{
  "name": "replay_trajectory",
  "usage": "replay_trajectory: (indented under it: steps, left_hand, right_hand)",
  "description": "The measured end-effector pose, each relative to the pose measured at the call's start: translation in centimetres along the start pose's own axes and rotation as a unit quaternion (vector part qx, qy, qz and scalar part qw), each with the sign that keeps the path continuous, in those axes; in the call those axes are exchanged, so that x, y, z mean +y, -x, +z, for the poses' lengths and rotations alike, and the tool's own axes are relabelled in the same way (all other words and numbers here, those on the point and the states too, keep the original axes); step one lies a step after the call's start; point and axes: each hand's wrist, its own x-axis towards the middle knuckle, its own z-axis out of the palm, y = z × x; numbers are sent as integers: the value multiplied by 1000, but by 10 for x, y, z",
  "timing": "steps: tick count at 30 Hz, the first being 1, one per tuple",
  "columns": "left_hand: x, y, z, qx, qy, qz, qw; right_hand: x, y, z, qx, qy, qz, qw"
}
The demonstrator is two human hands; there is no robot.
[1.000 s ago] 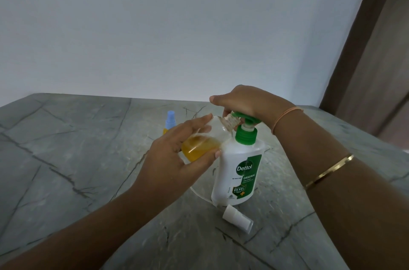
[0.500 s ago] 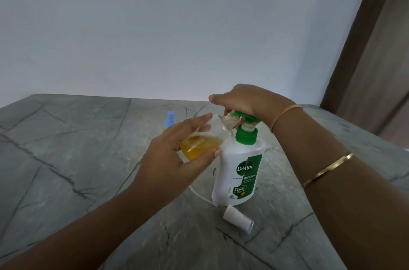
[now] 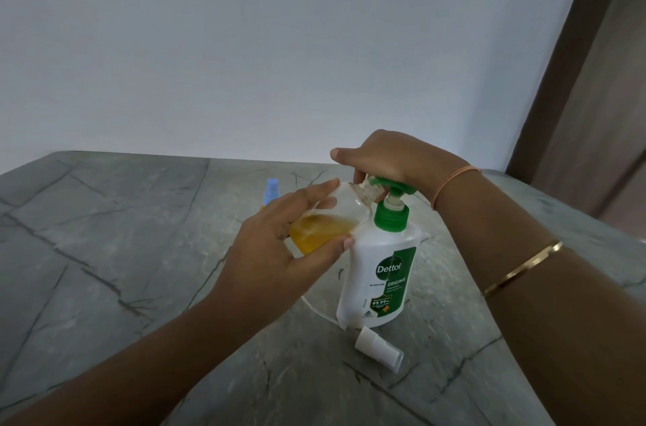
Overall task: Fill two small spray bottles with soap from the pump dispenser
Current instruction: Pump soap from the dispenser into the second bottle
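Two hands are seen at work over a grey stone table (image 3: 105,251). A small clear bottle (image 3: 335,216), uncapped and partly filled with orange soap, is gripped in the left hand (image 3: 279,251): the fingers are curled over its upper side and the thumb is pressed against its underside. The bottle is held tilted and off the table, with its open neck brought right up to the spout of the green pump head (image 3: 393,184).

The pump head is covered by the right hand (image 3: 395,160), whose fingers are curled down over it while the thumb is stretched out to the left. A length of white stem is shown between the pump head and the green collar. The white pump dispenser (image 3: 381,272) is stood upright on the table.

A second small bottle with a blue cap (image 3: 272,189) is stood further back, largely hidden behind the left fingers. A white spray cap (image 3: 379,348) is laid on its side just in front of the dispenser. A thin clear tube (image 3: 316,309) is seen curving along the table beside the dispenser's base.
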Motion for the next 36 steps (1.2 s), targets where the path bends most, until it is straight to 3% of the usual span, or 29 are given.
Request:
replay_trajectory:
  steps: [10, 20, 36]
  left_hand:
    - [-4, 3, 1, -5, 7, -3, 1000]
    - [-1, 1, 0, 2, -5, 0, 1000]
    - [-4, 4, -1, -6, -2, 2, 1000]
  right_hand:
    - [2, 3, 5, -38, -25, 33, 998]
    - [-2, 4, -1, -11, -9, 2, 1000]
    - [-1, 4, 5, -34, -24, 30, 999]
